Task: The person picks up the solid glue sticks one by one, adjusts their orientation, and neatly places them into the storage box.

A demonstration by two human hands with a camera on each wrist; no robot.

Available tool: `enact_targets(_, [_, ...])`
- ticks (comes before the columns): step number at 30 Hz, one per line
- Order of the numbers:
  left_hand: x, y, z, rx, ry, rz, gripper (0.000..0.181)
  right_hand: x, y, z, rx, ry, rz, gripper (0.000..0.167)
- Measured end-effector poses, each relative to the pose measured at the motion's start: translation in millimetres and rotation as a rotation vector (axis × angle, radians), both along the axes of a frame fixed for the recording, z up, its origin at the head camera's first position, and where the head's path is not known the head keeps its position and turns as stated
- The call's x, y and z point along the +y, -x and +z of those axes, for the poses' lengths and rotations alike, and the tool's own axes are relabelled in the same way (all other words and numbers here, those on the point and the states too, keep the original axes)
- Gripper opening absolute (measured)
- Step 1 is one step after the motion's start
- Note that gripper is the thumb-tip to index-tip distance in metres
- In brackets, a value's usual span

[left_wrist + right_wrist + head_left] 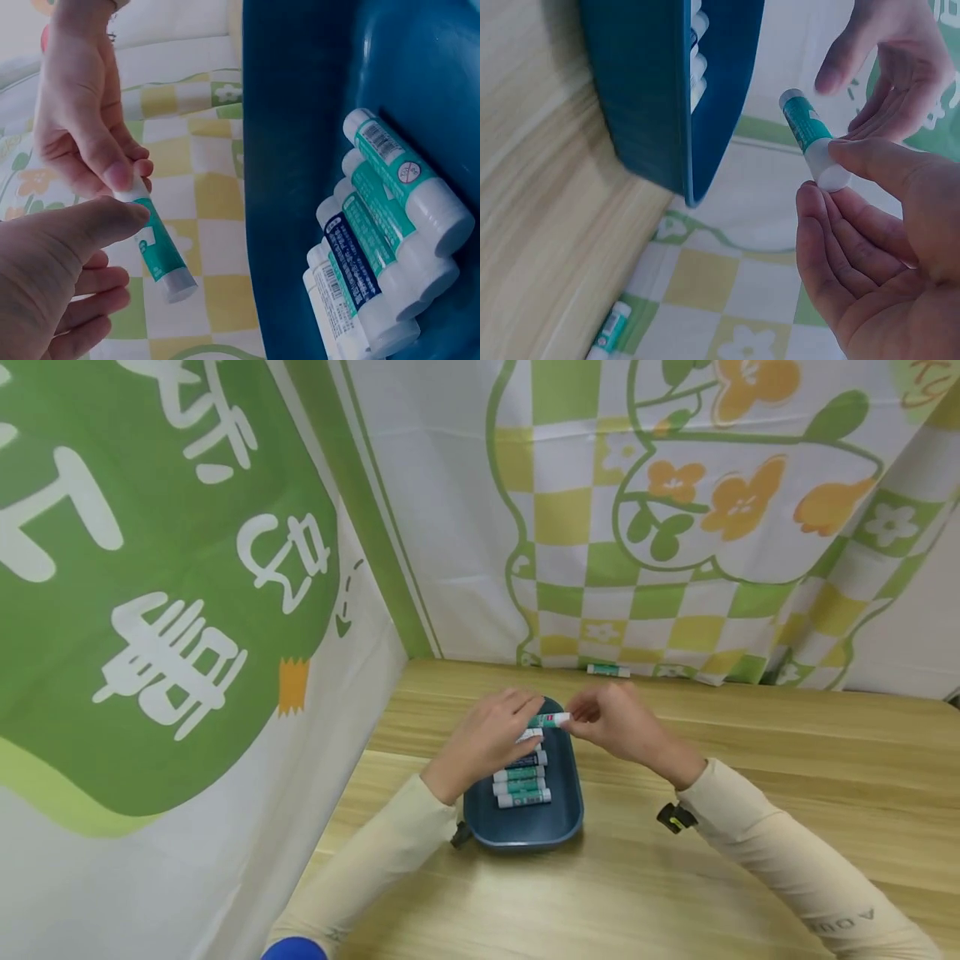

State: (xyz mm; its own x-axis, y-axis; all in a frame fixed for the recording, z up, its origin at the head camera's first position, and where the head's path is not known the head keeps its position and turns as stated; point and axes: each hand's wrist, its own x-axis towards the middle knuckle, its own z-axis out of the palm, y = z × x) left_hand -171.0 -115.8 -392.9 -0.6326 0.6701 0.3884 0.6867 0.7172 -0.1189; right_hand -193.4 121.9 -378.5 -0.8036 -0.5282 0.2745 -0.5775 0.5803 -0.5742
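Note:
My right hand (622, 727) pinches a green-and-white glue stick (553, 720) by its white end, between thumb and fingers, above the far end of a dark blue bin (564, 814). My left hand (483, 735) hovers over the bin's left side. Its thumb and loosely bent fingers are parted around the glue stick's other end; in the right wrist view a gap shows between this hand (911, 75) and the stick. Inside the bin several glue sticks (379, 202) lie side by side in a row, mostly green-labelled, one with a dark blue label.
Another glue stick (608, 670) lies at the back of the wooden table (750, 760), against a patterned cloth (570, 518) that hangs behind. A green and white cloth (187, 610) hangs at the left. A blue round object (294, 948) shows at the bottom edge.

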Motion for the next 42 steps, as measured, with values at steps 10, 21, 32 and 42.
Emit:
enact_targets(10, [7.8, -0.3, -3.8, 0.099, 0.058, -0.003, 0.023, -8, -9.1, 1.3, 0.012, -0.004, 0.013, 0.013])
enact_targets(21, [-0.5, 1.4, -4.2, -0.298, -0.504, 0.002, 0.025, -5, -14.2, 6.9, -0.001, 0.113, -0.023, 0.025])
enact_targets(32, [-3.6, -3.5, -6.9, -0.685, -1.299, 0.038, 0.025, -16, -21.2, -9.1, 0.049, 0.289, -0.011, 0.026])
enact_targets(42, [8.3, -17.5, -14.3, -0.907, -1.845, -0.06, 0.032, -38, -30.4, -26.9, 0.068, 0.494, -0.054, 0.023])
